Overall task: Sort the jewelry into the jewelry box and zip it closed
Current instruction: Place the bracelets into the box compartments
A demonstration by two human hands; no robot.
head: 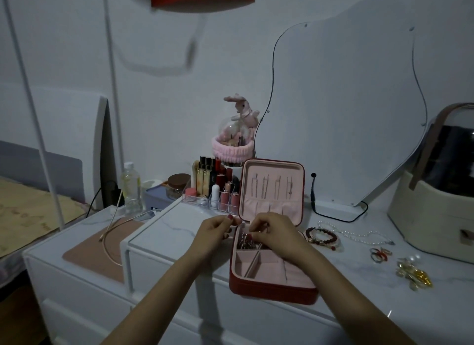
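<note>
Under both hands, on a white dresser [179, 231], a red jewelry box [272, 275] lies open, lid propped upright so its pink compartments are reachable. Left hand [218, 231] and right hand [272, 229] meet over the far compartment, fingers curled as if pinching something small; I cannot tell what. Right of the hands wait bracelets [322, 238], a pearl strand [359, 233], rings [381, 253] and brooches [413, 274], unsorted.

White marble-look dresser top [179, 224] carries: open red jewelry box [272, 288], beaded bracelets [322, 238], pearl necklace [359, 233], rings [379, 253], gold earrings [413, 273] (right side), lipstick organizer [213, 198], cream case [433, 211].
</note>
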